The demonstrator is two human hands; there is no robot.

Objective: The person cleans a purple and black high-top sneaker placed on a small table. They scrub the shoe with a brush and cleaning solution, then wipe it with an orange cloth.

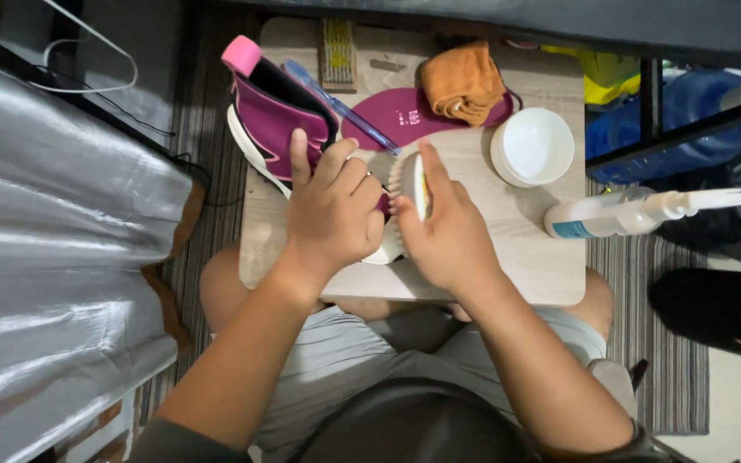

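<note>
Gripping the purple shoe point(272, 129) with the left hand point(332, 210), at ten o'clock on the small table point(542, 266). Closing the right hand point(448, 231) around a brush point(411, 184), bristles touching the shoe. Lying at twelve o'clock: insole point(396, 116), orange cloth point(463, 81). Standing at two o'clock: white bowl point(533, 146); at three, spray bottle point(636, 213).

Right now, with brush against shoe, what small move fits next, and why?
Probably a short brush stroke along the shoe's side: the right hand holds the brush bristles-first against the magenta shoe, which the left hand steadies.
</note>
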